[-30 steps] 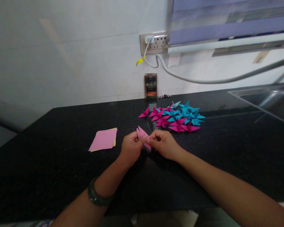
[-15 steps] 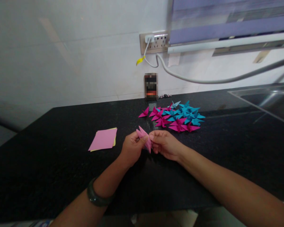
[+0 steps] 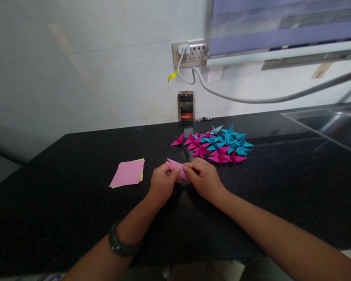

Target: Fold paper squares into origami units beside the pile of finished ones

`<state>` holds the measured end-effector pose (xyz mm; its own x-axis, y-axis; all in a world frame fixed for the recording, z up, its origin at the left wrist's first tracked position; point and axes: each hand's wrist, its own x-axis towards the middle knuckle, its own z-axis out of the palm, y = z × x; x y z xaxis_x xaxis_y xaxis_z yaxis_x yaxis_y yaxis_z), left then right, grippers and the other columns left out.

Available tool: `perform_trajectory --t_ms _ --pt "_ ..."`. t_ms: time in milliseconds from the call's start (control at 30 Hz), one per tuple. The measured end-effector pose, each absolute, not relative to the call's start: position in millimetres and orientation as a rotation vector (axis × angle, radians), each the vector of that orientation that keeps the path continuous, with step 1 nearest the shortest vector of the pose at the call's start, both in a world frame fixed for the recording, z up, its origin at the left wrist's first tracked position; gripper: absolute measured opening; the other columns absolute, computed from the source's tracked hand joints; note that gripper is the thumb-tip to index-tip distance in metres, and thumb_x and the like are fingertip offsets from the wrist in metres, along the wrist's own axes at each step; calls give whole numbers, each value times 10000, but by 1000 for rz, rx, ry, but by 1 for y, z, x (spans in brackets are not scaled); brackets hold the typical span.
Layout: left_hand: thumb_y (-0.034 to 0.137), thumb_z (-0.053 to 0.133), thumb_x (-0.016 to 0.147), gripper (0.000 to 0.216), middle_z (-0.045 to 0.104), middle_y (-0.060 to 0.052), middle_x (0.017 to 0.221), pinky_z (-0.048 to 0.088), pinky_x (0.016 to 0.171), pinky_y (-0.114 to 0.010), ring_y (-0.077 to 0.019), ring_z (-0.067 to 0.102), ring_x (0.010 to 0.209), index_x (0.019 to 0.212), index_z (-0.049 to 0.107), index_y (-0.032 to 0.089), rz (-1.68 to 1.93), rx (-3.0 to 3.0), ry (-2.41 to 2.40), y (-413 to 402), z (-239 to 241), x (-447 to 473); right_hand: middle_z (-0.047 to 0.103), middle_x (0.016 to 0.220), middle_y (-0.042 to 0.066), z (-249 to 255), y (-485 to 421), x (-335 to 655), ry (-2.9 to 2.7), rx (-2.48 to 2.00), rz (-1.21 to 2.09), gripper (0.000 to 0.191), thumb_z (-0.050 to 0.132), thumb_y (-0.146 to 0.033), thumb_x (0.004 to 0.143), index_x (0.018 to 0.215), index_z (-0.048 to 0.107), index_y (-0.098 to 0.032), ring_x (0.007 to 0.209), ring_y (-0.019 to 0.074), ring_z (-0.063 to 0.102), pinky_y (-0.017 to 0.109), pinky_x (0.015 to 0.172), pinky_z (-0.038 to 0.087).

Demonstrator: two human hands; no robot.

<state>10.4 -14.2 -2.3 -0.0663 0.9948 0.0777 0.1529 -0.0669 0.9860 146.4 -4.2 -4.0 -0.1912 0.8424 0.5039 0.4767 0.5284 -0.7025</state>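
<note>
A light pink folded origami paper (image 3: pixel 175 165) is pinched between my two hands above the dark counter. My left hand (image 3: pixel 163 183) grips its left part, thumb on top, with two pointed tips sticking out to the upper left. My right hand (image 3: pixel 204 176) is closed on the right end, its thumb pressing close to the left thumb. The fingers hide part of the folded paper. Just beyond my hands lie several magenta paper cranes (image 3: pixel 220 155) and several blue paper cranes (image 3: pixel 229 136). To the left rests a stack of square paper (image 3: pixel 128 173), pink over yellow.
A phone-like dark object with a blurred face (image 3: pixel 186 107) leans upright against the wall, beside a beaded string (image 3: pixel 204 119). A wall socket (image 3: pixel 190 53) holds a white plug with a cable (image 3: pixel 236 96). The sink edge (image 3: pixel 321 134) is at the right of the black counter (image 3: pixel 61 210).
The pink paper has turned to lie flatter between my hands. My right hand has rolled over, so its back now faces up and its thumb presses on the paper.
</note>
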Motion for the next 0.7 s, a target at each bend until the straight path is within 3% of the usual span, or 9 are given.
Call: perform_trajectory --t_ms 467,700 --pt "281 613 681 189 593 5 501 438 477 -205 -105 546 476 576 596 124 1252 1401 1375 -14 0 10 518 674 29 -6 -3 148 -1981 -1065 451 157 487 -150 802 725 624 -146 655 126 494 235 599 380" --pt "273 644 651 192 613 17 616 458 483 -213 -102 561 507 775 587 139 1305 1254 1230 -15 -1 13 514 714 32 -6 -3 148 -2050 -1085 424 154 445 -144 810 713 564 -155 674 130 488 242 619 370"
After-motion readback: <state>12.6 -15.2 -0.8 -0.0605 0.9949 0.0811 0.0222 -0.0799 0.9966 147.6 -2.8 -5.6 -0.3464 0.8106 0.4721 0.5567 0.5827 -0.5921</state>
